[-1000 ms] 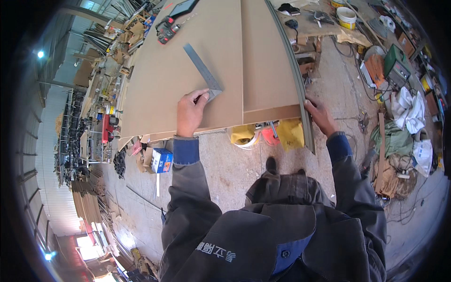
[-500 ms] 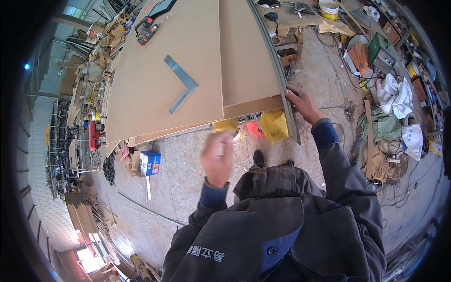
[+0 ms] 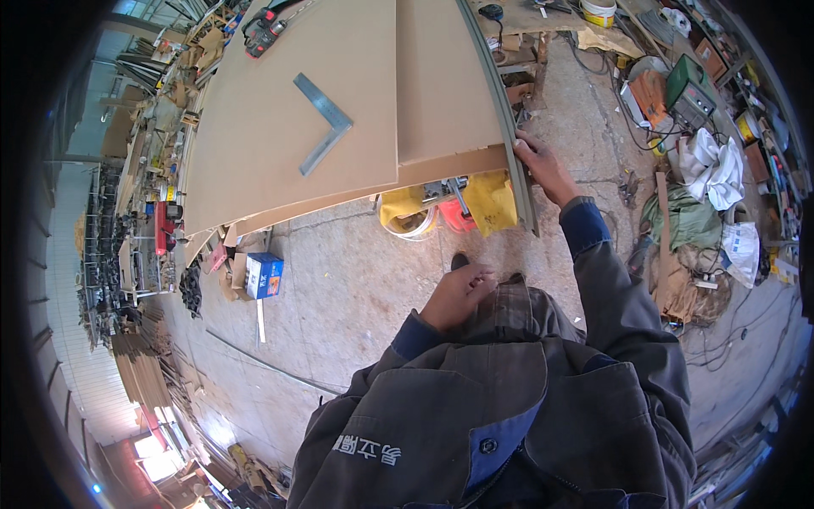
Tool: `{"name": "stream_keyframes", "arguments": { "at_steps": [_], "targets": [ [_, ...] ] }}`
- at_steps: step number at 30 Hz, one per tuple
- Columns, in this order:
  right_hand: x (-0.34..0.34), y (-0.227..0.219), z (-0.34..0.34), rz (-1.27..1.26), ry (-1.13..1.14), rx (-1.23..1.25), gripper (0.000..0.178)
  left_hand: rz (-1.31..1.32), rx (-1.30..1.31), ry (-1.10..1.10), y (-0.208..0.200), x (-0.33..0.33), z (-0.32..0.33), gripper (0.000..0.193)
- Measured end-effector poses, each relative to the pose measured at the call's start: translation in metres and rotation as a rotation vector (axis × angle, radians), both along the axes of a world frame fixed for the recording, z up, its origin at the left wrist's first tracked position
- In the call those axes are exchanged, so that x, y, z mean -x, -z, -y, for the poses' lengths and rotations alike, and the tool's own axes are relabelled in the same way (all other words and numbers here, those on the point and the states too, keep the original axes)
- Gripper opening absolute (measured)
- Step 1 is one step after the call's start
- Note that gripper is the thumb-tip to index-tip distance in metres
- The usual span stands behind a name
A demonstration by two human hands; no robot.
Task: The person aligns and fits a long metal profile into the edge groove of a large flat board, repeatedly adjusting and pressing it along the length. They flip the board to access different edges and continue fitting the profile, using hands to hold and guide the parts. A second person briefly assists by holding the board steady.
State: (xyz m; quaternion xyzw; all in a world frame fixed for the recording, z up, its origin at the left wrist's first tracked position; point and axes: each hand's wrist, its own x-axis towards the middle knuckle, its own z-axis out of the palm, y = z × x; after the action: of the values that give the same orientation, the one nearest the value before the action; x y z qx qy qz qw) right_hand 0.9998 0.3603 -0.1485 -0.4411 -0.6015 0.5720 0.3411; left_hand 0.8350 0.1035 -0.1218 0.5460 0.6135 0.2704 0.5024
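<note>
My right hand (image 3: 548, 173) grips the near end of a long grey-green metal profile (image 3: 497, 93). The profile runs along the right edge of large brown boards (image 3: 356, 51). Low in front of my body is my left hand (image 3: 459, 297), its fingers curled together; whether something small is between them cannot be made out. A metal try square (image 3: 337, 127) lies on the boards, with a red and black cordless drill (image 3: 263, 36) farther back. Below the boards' near edge, beside the profile, hang yellow sheets (image 3: 492, 204).
Under the boards stand a white bucket (image 3: 410, 229) and something red (image 3: 458, 215). A blue and white box (image 3: 264, 276) sits on the floor at left. To the right are a green machine (image 3: 690, 92), white sacks (image 3: 710, 174) and cables.
My left hand has come down from near the boards' edge to in front of my body. My right hand stays on the profile. The view has shifted slightly.
</note>
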Motion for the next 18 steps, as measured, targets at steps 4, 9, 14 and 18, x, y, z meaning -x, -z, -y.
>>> {"name": "stream_keyframes", "arguments": {
  "at_steps": [4, 9, 14, 18],
  "targets": [
    [0.0, -0.017, 0.012, -0.021, -0.014, 0.025, 0.047, 0.106, 0.02, -0.079, -0.004, -0.009, -0.004, 0.034],
    [-0.009, -0.018, 0.016, 0.015, -0.026, -0.006, 0.046, 0.124, 0.024, -0.038, -0.004, -0.015, -0.012, 0.034],
    [-0.008, -0.049, 0.032, 0.024, 0.017, 0.057, 0.043, 0.062, 0.029, 0.013, -0.003, -0.014, -0.013, 0.035],
    [-0.008, -0.035, 0.031, -0.05, -0.006, 0.122, 0.039, 0.084, 0.013, 0.018, 0.008, -0.016, -0.01, 0.036]
  ]
}}
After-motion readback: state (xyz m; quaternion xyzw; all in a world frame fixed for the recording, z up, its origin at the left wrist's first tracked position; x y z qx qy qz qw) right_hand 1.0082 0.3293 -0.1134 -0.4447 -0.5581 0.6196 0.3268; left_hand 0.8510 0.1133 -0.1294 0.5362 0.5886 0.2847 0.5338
